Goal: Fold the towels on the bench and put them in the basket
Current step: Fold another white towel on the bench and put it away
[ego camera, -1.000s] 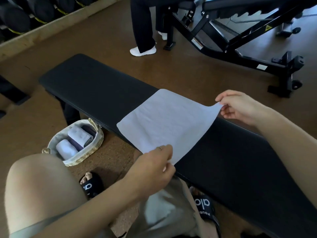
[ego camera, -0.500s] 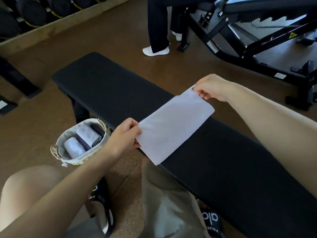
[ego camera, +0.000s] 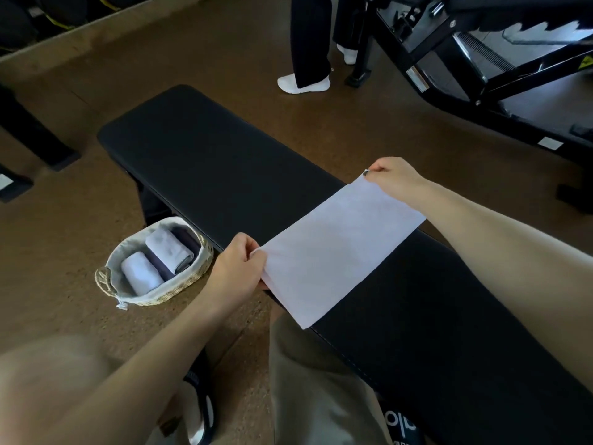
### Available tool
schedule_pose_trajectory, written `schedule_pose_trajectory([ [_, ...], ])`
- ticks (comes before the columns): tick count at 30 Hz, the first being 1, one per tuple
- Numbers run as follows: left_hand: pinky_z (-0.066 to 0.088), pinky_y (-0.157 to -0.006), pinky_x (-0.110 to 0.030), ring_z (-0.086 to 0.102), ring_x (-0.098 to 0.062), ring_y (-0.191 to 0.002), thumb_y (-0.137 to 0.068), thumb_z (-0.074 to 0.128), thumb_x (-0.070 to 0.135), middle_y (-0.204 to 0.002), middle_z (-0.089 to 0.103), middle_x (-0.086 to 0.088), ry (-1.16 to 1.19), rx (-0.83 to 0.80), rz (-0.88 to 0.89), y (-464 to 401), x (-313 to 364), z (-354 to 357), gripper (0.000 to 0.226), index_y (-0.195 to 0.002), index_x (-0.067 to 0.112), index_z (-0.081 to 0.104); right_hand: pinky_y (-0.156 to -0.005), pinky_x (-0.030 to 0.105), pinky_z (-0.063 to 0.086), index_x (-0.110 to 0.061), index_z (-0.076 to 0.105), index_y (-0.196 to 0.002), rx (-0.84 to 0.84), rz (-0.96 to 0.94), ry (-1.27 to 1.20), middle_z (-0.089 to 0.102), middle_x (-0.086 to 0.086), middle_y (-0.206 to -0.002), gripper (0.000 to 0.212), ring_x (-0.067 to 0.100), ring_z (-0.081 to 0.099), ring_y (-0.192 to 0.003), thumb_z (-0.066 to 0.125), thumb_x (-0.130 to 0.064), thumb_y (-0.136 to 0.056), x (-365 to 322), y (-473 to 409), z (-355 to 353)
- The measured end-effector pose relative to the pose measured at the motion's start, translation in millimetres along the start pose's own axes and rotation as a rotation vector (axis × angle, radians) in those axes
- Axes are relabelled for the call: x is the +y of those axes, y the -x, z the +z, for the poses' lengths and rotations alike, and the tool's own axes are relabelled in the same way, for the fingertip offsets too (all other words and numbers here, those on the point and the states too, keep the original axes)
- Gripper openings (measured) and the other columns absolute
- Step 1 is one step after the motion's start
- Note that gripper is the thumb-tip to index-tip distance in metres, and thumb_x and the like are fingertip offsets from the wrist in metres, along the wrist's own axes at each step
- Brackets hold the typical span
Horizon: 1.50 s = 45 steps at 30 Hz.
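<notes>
Rolled towels (ego camera: 157,260) already sit in the basket (ego camera: 179,285), and both the left hand (ego camera: 237,271) and right hand (ego camera: 394,178) pinch the white towel (ego camera: 337,248), half-folded across the desk (ego camera: 208,162), basket trip pending.

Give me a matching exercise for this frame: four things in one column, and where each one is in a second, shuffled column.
1. white towel
2. rolled towels
3. left hand
4. right hand

A. in the woven basket on the floor
B. spread across the black bench
C. pinching the towel's far corner
D. holding the towel's near left edge

Pairs: 1-B, 2-A, 3-D, 4-C
</notes>
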<state>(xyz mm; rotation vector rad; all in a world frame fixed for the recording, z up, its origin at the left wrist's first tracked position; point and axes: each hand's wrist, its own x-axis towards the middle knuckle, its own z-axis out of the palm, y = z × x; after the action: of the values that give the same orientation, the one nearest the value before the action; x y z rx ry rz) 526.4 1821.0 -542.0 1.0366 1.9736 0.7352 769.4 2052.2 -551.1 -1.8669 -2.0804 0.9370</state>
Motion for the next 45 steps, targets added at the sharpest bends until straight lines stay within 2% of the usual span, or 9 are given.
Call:
schedule_pose_trajectory([
  [4, 0.057, -0.077, -0.052, 0.063, -0.026, -0.088, -0.102, 0.045, 0.02, -0.097, 0.061, -0.008, -0.065, 0.013, 0.007, -1.3, -2.3, 0.8, 0.008, -0.097, 0.017, 0.05, -0.066, 0.023, 0.04, -0.017, 0.056, -0.108, -0.056, -0.039, -0.027, 0.055, 0.0, -0.093, 0.015, 0.012, 0.053, -0.083, 0.046, -0.028, -0.107, 0.3, -1.6, -2.3],
  [9, 0.059, -0.064, -0.032, 0.066, -0.017, -0.081, -0.106, 0.042, 0.02, -0.095, 0.062, -0.004, -0.096, 0.034, 0.031, -1.4, -3.4, 2.4, 0.008, -0.101, 0.017, 0.049, -0.077, 0.031, 0.045, -0.022, 0.051, -0.115, -0.149, 0.005, 0.06, 0.055, 0.0, -0.103, 0.017, 0.015, 0.054, -0.097, 0.041, -0.035, -0.108, 2.0, -5.2, 2.5],
  [15, 0.061, -0.056, -0.033, 0.07, -0.012, -0.059, -0.106, 0.043, 0.022, -0.084, 0.067, -0.004, -0.165, 0.059, 0.091, -2.7, -11.4, 1.2, 0.01, -0.098, 0.02, 0.048, -0.077, 0.032, 0.048, -0.026, 0.053, -0.115, -0.157, 0.069, 0.002, 0.057, -0.001, -0.106, 0.019, 0.018, 0.057, -0.097, 0.047, -0.041, -0.105, 4.6, -6.3, 9.5],
  [22, 0.06, -0.059, -0.051, 0.069, -0.022, -0.06, -0.103, 0.045, 0.033, -0.076, 0.066, -0.006, -0.266, 0.092, 0.104, -3.7, -13.0, 0.7, 0.012, -0.096, 0.025, 0.043, -0.071, 0.029, 0.046, -0.026, 0.053, -0.118, -0.104, 0.121, -0.069, 0.056, -0.001, -0.106, 0.023, 0.016, 0.056, -0.096, 0.054, -0.043, -0.102, 6.2, -6.4, 13.0],
  [27, 0.052, -0.055, -0.035, 0.058, -0.015, -0.064, -0.104, 0.041, 0.044, -0.074, 0.059, 0.001, -0.594, 0.134, 0.213, -6.3, -9.0, -2.9, 0.024, -0.093, 0.023, 0.043, -0.07, 0.028, 0.045, -0.023, 0.056, -0.116, -0.091, 0.176, -0.106, 0.059, 0.001, -0.103, 0.027, 0.016, 0.058, -0.094, 0.054, -0.046, -0.102, 3.8, -6.4, 14.9],
  [31, 0.042, -0.057, -0.028, 0.054, -0.013, -0.07, -0.103, 0.047, 0.035, -0.085, 0.052, 0.0, -0.606, 0.082, 0.277, -16.4, -7.8, -7.5, 0.019, -0.091, 0.02, 0.048, -0.067, 0.029, 0.043, -0.02, 0.062, -0.098, -0.105, 0.243, -0.172, 0.063, 0.004, -0.098, 0.027, 0.018, 0.061, -0.088, 0.055, -0.045, -0.101, -1.3, -6.3, 12.5],
  [34, 0.045, -0.062, -0.031, 0.052, -0.013, -0.073, -0.102, 0.049, 0.03, -0.091, 0.049, -0.001, -0.606, 0.061, 0.272, -19.2, -5.4, -8.0, 0.016, -0.092, 0.018, 0.048, -0.074, 0.029, 0.049, -0.024, 0.069, -0.108, -0.041, 0.164, -0.181, 0.066, 0.001, -0.103, 0.015, 0.015, 0.062, -0.093, 0.062, -0.034, -0.099, -3.8, -7.2, 12.6],
  [38, 0.047, -0.06, -0.028, 0.055, -0.013, -0.072, -0.102, 0.05, 0.025, -0.088, 0.054, -0.001, -0.622, 0.011, 0.253, -16.5, -1.5, -7.0, 0.01, -0.096, 0.019, 0.045, -0.088, 0.032, 0.056, -0.024, 0.068, -0.116, 0.063, 0.051, -0.159, 0.065, -0.003, -0.108, 0.019, 0.014, 0.062, -0.099, 0.066, -0.023, -0.097, -10.8, -6.4, 13.3],
  [45, 0.039, -0.062, -0.025, 0.055, -0.011, -0.081, -0.101, 0.048, 0.021, -0.094, 0.058, 0.0, -0.574, -0.117, 0.168, -13.0, -2.9, -18.0, 0.004, -0.101, 0.02, 0.052, -0.072, 0.012, 0.044, -0.016, 0.07, -0.114, 0.125, -0.27, -0.099, 0.067, -0.003, -0.103, 0.017, 0.006, 0.062, -0.089, 0.061, -0.021, -0.101, -32.7, -8.4, 16.6],
])
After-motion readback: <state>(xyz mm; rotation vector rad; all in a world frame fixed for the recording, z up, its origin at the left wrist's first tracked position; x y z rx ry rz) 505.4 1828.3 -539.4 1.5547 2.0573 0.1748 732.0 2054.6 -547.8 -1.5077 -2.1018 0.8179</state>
